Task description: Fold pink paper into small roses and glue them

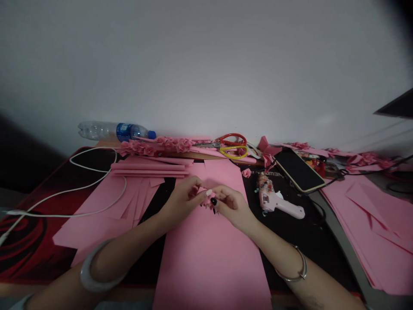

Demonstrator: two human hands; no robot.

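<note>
My left hand (189, 198) and my right hand (230, 206) meet over the middle of the desk. Between their fingertips is a small pink paper flower (209, 199), partly covered by the fingers. Both hands pinch it from opposite sides. Beneath them lies a long stack of pink paper (211, 258). To the right of my right hand rests a pink-handled glue gun (279, 201), and a small pink paper rose (246, 172) lies beyond it.
Scissors (234, 145) with red and yellow handles lie at the back beside several paper flowers (174, 144). Also there are a plastic bottle (127, 130), rolled paper tubes (150, 167), a phone (300, 169), a white cable (87, 214), and more pink sheets (380, 232) at right.
</note>
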